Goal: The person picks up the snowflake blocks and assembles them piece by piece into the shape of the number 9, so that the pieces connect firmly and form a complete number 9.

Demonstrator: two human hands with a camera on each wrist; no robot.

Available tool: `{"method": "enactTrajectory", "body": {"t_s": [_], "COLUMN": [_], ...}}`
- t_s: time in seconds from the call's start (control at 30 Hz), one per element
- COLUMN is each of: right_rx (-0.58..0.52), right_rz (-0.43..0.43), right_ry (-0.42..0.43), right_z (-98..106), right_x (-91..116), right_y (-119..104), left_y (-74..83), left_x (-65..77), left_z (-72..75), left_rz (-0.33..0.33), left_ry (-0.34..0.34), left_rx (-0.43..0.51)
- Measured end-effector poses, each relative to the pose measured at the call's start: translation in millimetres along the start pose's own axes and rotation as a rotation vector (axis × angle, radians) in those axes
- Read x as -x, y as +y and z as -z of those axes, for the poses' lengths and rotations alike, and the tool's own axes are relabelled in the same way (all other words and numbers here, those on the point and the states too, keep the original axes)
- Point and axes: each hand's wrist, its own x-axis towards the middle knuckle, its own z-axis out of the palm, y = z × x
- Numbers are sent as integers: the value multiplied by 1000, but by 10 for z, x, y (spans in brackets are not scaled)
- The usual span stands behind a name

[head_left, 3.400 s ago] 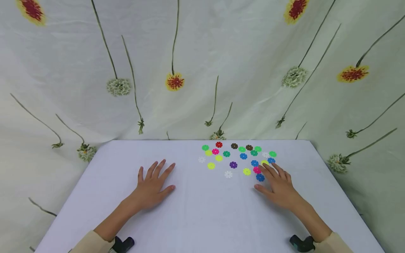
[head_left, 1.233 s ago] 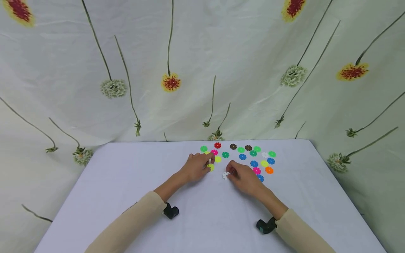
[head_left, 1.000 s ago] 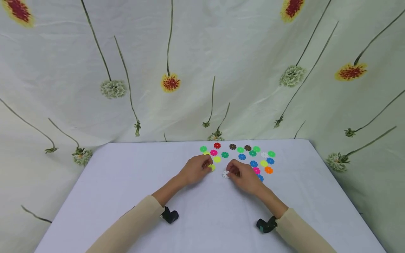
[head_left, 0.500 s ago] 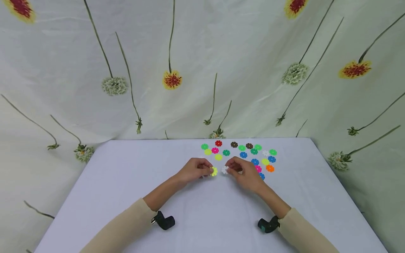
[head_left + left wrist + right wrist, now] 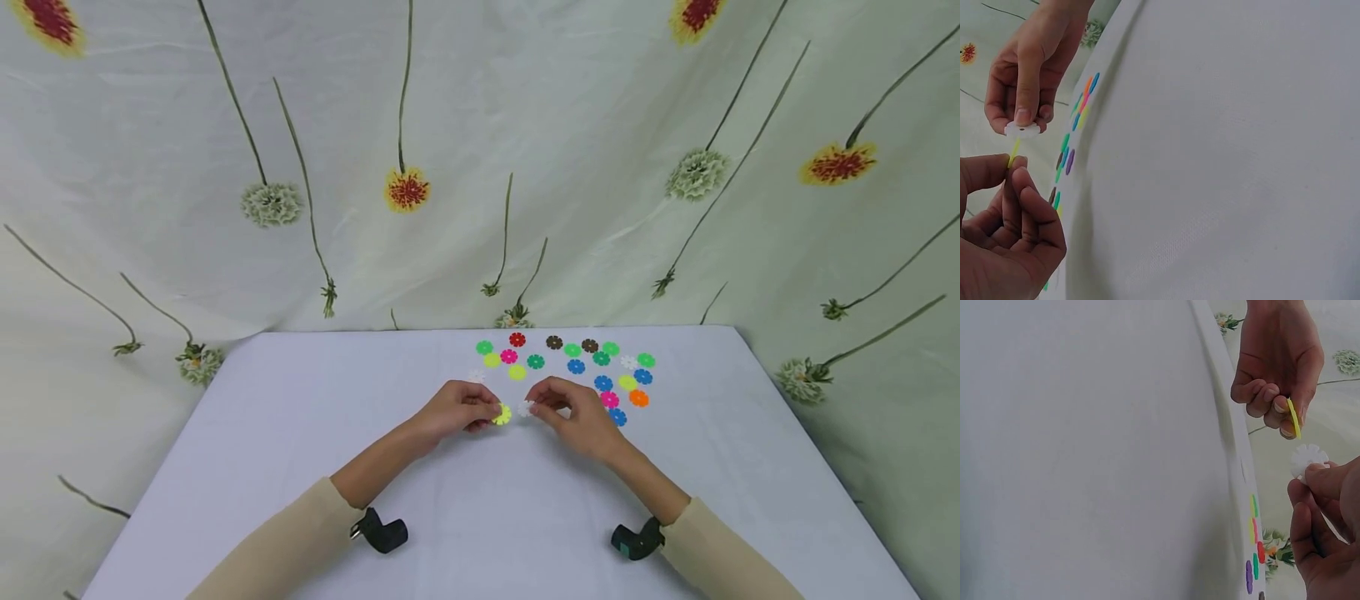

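My left hand (image 5: 453, 408) pinches a yellow notched plastic disc (image 5: 503, 414) between thumb and fingers. Opposite it, my right hand (image 5: 576, 417) holds a white notched disc (image 5: 525, 408) by its edge. Both discs are raised off the table, with a narrow gap between them in the head view. From the right wrist, the yellow disc (image 5: 1294, 419) looks nearly edge-on, while the white disc (image 5: 1307, 457) shows its toothed face. In the left wrist view the white disc (image 5: 1021, 130) lies flatter, just beyond the tip of the yellow one (image 5: 1014, 152).
Several loose notched discs lie behind my hands, among them a red one (image 5: 517, 339), an orange one (image 5: 639, 398) and a blue one (image 5: 617, 417). They rest on a white-covered table (image 5: 480, 517). A flower-print cloth (image 5: 465, 250) hangs behind the table's far edge.
Both hands have come from lying spread on the table to the discs, and each has picked one up. Over the last half second the left hand moved slightly down and left, the white disc slightly left.
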Motion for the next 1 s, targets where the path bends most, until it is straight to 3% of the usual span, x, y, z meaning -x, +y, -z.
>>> {"method": "enactTrajectory", "body": {"t_s": [0.47,0.83,1.0], "right_rx": [4,38,35], "right_rz": [58,144,128], "right_ry": [-27,24,2], "right_z": [-119,-122,-102], "right_x": [-17,30,30], "right_y": [-22,-61,-87], "left_y": [-12,29,12], "left_x": [38,39,31], "left_z": [-29,-69,-66], "left_rz": [-1,-6,8], "left_ry": [-33,-75,-76], "left_rx": [17,60,79]}}
